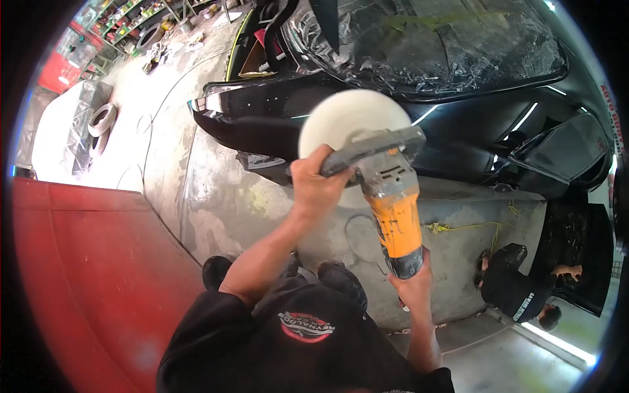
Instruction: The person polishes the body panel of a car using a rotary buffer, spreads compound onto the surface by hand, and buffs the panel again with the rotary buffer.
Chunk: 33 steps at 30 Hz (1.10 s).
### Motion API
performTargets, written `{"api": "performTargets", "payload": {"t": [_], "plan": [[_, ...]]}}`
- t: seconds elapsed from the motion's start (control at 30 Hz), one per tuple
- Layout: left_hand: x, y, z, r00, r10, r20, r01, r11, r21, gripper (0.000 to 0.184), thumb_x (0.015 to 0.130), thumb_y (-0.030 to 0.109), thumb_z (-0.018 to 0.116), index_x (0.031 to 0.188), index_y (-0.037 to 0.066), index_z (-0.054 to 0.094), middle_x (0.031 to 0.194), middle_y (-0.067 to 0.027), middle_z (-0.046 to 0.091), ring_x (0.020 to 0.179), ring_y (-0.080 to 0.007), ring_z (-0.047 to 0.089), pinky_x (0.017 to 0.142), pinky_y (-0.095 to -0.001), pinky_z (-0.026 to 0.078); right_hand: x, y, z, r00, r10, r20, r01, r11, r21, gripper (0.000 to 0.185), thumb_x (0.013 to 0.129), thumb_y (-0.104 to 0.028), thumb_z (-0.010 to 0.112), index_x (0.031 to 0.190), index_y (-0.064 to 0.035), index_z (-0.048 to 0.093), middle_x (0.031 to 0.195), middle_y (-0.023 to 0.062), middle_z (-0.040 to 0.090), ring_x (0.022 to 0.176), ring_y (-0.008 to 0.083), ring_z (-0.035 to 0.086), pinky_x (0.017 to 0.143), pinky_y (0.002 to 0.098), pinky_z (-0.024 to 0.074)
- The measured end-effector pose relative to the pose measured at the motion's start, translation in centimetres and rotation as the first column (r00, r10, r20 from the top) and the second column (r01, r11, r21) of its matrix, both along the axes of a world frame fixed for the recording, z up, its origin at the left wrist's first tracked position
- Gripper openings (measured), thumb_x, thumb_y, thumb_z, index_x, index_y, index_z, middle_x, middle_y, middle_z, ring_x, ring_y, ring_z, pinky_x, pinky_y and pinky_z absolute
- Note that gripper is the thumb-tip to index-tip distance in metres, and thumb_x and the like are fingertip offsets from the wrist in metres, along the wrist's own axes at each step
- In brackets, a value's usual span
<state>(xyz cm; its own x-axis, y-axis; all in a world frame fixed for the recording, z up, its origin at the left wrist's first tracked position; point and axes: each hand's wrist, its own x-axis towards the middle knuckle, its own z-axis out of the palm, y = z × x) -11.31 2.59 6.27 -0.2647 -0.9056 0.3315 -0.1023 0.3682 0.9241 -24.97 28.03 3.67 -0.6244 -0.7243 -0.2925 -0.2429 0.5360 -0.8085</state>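
Note:
An orange and grey car polisher [396,213] with a round white pad [350,121] is held up in front of me. My left hand [320,182] is closed around its black front handle [367,149]. Lower down, my right hand [414,283] grips the dark rear end of the polisher's body. Behind the pad lies a glossy black car panel [262,118], partly hidden by it. Whether the pad touches the panel, I cannot tell.
Plastic sheeting [432,46] covers the car's glass. A red panel [98,275] stands close on my left. At right, a co-worker in a black shirt [517,288] bends by a dark panel [580,255]. A yellow cord [472,226] and a dark cable [152,121] run along the floor.

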Motion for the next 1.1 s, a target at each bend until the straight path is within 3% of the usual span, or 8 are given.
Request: {"api": "performTargets", "payload": {"t": [0.13, 0.23, 0.27, 0.5, 0.6, 0.7, 0.77, 1.1], "plan": [[4.4, -3.3, 0.7, 0.996, 0.071, -0.048, -0.072, 0.997, -0.021, 0.017, 0.086, 0.001, 0.075, 0.101, -0.002, 0.069, 0.080, 0.0026, 0.068, 0.071, -0.0024, 0.055, 0.061, -0.0202, 0.045, 3.1, -3.9, 1.9, 0.997, 0.064, 0.036, -0.062, 0.996, -0.065, 0.078, 0.063, 0.002, 0.081, 0.132, -0.0025, 0.043, 0.111, 0.0152, 0.065, 0.103, 0.0271, 0.065, 0.091, 0.0373, 0.0498], [7.4, -6.4, 0.5, 0.985, 0.140, -0.098, -0.140, 0.990, 0.017, 0.012, 0.087, 0.008, 0.077, 0.091, 0.002, 0.069, 0.067, 0.0051, 0.058, 0.053, -0.0015, 0.047, 0.044, -0.0197, 0.035, 5.2, -7.0, 3.5, 0.995, 0.094, 0.041, -0.093, 0.995, -0.041, 0.077, 0.064, 0.001, 0.080, 0.132, -0.0019, 0.043, 0.112, 0.0157, 0.065, 0.105, 0.0267, 0.065, 0.092, 0.0369, 0.0496], [7.9, -7.3, 1.0, 0.979, 0.156, -0.131, -0.159, 0.987, -0.012, 0.013, 0.087, 0.011, 0.078, 0.090, 0.002, 0.068, 0.064, 0.0058, 0.056, 0.050, -0.0019, 0.045, 0.041, -0.0205, 0.033, 5.6, -7.8, 3.8, 0.988, 0.150, -0.031, -0.150, 0.988, -0.020, 0.073, 0.072, -0.008, 0.076, 0.136, -0.0065, 0.042, 0.113, 0.0224, 0.067, 0.109, 0.0370, 0.066, 0.090, 0.0425, 0.0523], [9.2, -9.3, 2.5, 0.974, 0.192, -0.117, -0.198, 0.980, -0.036, 0.016, 0.089, 0.017, 0.077, 0.094, 0.003, 0.070, 0.060, 0.0068, 0.050, 0.047, -0.0022, 0.042, 0.041, -0.0197, 0.032, 6.1, -10.2, 2.3, 0.986, 0.166, 0.024, -0.162, 0.981, -0.102, 0.074, 0.072, -0.010, 0.075, 0.137, -0.0053, 0.041, 0.117, 0.0237, 0.065, 0.113, 0.0404, 0.062, 0.092, 0.0434, 0.0508], [6.8, -6.7, 2.1, 0.985, 0.149, -0.086, -0.153, 0.988, -0.036, 0.015, 0.087, 0.014, 0.077, 0.093, 0.002, 0.069, 0.061, 0.0055, 0.053, 0.049, -0.0026, 0.045, 0.043, -0.0205, 0.034, 5.0, -7.5, 1.8, 0.991, 0.127, 0.035, -0.125, 0.990, -0.063, 0.080, 0.065, -0.003, 0.083, 0.133, -0.0008, 0.042, 0.116, 0.0156, 0.064, 0.112, 0.0245, 0.062, 0.097, 0.0368, 0.0469], [3.2, -3.2, 2.0, 0.997, 0.066, -0.035, -0.069, 0.991, -0.112, 0.014, 0.083, 0.006, 0.078, 0.089, -0.002, 0.067, 0.065, 0.0021, 0.061, 0.059, -0.0043, 0.054, 0.051, -0.0224, 0.043, 3.3, -3.1, -0.1, 0.996, 0.051, -0.079, -0.054, 0.998, -0.045, 0.080, 0.068, -0.009, 0.081, 0.137, -0.0044, 0.041, 0.117, 0.0210, 0.066, 0.112, 0.0348, 0.065, 0.093, 0.0417, 0.0511], [0.3, -0.5, 1.8, 0.999, -0.034, 0.025, 0.034, 0.999, -0.001, 0.015, 0.080, 0.004, 0.078, 0.085, -0.003, 0.066, 0.068, 0.0001, 0.065, 0.065, -0.0050, 0.056, 0.057, -0.0253, 0.047, 1.7, -0.2, -1.9, 0.999, -0.009, -0.031, 0.006, 0.995, -0.098, 0.082, 0.064, -0.004, 0.084, 0.134, -0.0020, 0.042, 0.116, 0.0165, 0.064, 0.109, 0.0278, 0.063, 0.094, 0.0391, 0.0490], [-15.2, 3.9, 1.4, 0.963, -0.270, 0.012, 0.263, 0.926, -0.272, 0.021, 0.070, 0.003, 0.080, 0.082, 0.000, 0.063, 0.070, -0.0163, 0.065, 0.060, -0.0249, 0.065, 0.058, -0.0302, 0.049, -6.6, 6.2, -8.7, 0.966, -0.254, -0.059, 0.238, 0.952, -0.191, 0.079, 0.063, 0.001, 0.085, 0.130, 0.0030, 0.043, 0.109, 0.0121, 0.064, 0.097, 0.0207, 0.063, 0.088, 0.0353, 0.0503]]}}
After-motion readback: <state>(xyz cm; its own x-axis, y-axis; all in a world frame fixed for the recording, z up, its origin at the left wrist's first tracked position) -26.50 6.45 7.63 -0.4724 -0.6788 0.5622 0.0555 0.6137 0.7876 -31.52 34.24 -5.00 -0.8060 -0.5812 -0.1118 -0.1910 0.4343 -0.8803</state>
